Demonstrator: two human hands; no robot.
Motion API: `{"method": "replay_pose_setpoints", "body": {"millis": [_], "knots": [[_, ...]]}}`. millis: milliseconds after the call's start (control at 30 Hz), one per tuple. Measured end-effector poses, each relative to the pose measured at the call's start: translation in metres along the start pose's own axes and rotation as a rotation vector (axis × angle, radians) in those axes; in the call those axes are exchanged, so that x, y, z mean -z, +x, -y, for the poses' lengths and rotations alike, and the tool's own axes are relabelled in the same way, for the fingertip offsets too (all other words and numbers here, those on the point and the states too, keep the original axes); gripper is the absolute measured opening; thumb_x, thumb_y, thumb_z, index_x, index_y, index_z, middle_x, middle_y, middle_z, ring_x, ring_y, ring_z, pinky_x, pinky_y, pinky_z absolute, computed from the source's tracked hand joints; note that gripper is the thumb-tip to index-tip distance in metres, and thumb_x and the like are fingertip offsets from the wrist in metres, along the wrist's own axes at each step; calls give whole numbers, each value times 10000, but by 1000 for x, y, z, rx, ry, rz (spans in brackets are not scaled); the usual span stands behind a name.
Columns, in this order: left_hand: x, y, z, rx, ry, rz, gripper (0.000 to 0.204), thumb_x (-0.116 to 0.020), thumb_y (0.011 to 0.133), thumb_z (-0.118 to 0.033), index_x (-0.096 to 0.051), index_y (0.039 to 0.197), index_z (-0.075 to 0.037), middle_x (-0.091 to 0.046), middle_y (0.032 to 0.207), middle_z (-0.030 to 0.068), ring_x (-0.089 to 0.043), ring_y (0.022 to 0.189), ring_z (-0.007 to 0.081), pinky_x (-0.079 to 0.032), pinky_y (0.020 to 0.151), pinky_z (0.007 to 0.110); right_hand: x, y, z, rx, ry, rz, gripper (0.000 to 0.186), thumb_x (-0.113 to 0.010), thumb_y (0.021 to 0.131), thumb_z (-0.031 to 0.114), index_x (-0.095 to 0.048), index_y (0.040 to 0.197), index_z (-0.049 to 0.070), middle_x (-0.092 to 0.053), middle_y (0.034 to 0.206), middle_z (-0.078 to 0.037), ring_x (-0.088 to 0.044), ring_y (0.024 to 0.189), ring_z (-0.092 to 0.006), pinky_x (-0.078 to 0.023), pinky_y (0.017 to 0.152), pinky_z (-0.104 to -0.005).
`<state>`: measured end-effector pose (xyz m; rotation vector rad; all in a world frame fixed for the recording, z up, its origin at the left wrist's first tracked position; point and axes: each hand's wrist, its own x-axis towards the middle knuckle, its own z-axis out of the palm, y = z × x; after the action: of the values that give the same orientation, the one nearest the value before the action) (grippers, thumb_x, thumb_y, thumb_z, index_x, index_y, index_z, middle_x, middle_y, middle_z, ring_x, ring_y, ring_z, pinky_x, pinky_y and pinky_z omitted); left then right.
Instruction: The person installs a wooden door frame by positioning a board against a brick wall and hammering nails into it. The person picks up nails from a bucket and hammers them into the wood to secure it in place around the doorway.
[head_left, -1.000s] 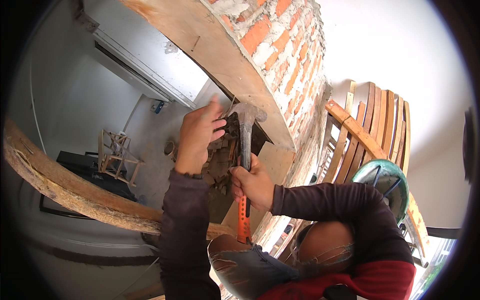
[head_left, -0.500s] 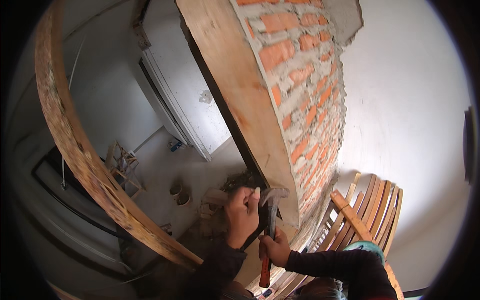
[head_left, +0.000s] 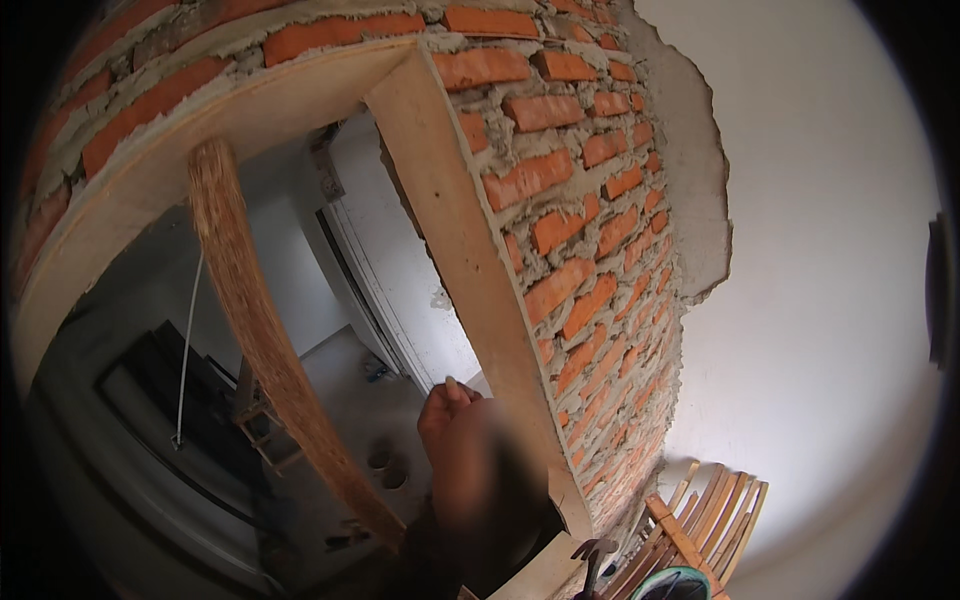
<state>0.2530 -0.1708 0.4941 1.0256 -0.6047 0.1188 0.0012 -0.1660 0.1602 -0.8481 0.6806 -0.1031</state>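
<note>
My left hand (head_left: 462, 455) is raised beside the pale wooden jamb board (head_left: 468, 270) that lines the opening in the bare brick wall (head_left: 585, 200). Its fingertips point up next to the board's inner edge. The hand is blurred, so I cannot tell whether it holds anything. At the bottom edge the dark metal head of a hammer (head_left: 594, 551) pokes into view just under the board's lower end. My right hand is out of the picture.
A rough curved wooden pole (head_left: 250, 310) leans across the opening on the left. Through the opening are a white door panel (head_left: 400, 290) and a small wooden stool (head_left: 265, 425) on the floor. Slatted wooden furniture (head_left: 712, 520) stands at the lower right by the white plastered wall (head_left: 820, 300).
The view has swung upward along the wall. Both hands and the hammer have slid to the bottom of the picture; my right hand and the orange hammer handle have dropped out of sight.
</note>
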Motion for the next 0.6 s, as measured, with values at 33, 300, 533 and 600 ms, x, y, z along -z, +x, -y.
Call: {"method": "replay_pose_setpoints", "body": {"millis": [33,300,533,600], "knots": [[-19,19,-14,13,-18,2,296,-618,1016,-365,-554,940,-87,-561,801,-7,-556,728,106,-471,687,280,10,-2,-2,117,-74,-29,103,-533,929,125,-521,1024,88,-498,675,-12,-489,497,-136,-412,414,-314],[-105,147,-79,-276,-132,-251,325,-554,1048,-379,-525,864,-113,-510,735,-25,-476,661,84,-411,653,254,44,-67,149,523,-488,-82,169,-602,932,86,-465,1029,63,-503,659,-38,-504,498,-156,-428,444,-322],[-98,187,-52,-291,-238,-426,348,-492,1075,-325,-477,800,-112,-431,670,-36,-392,616,69,-334,581,251,-62,-141,313,705,-252,66,332,-530,1018,148,-442,1311,16,-559,748,-36,-524,593,-106,-428,520,-262],[-108,187,-41,-350,-157,-530,357,-483,1078,-305,-475,781,-107,-401,663,-43,-363,616,65,-318,581,249,-90,-133,341,910,-233,222,491,-521,1048,364,-400,1371,15,-541,754,-33,-504,583,-88,-405,499,-249]]}}
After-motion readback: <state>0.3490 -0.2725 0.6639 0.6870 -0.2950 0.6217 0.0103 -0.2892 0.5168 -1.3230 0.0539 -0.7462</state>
